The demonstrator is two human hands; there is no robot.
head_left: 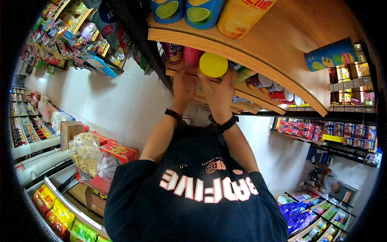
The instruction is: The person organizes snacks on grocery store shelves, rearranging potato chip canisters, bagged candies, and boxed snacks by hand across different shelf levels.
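Note:
My right hand point(219, 90) is wrapped round a canister with a yellow lid point(213, 64), at the front of the lower shelf. The thumb is on its left side and the fingers are on its right; the lid hides most of the canister's body. Close by on the left, my left hand point(185, 85) reaches to the shelf edge below a pink canister point(191, 56). Its fingers are blurred and in shadow, so whether they grip anything is unclear. A dark purple can point(173, 53) stands left of the pink one.
Above my hands runs a curved wooden shelf point(242, 56) bearing blue lime-printed canisters point(201, 15) and a yellow-orange one point(242, 18). More cans point(260, 82) line the lower shelf to the right. Boxes and bagged goods point(85, 151) stand behind on the left. Another person point(324, 179) is far right.

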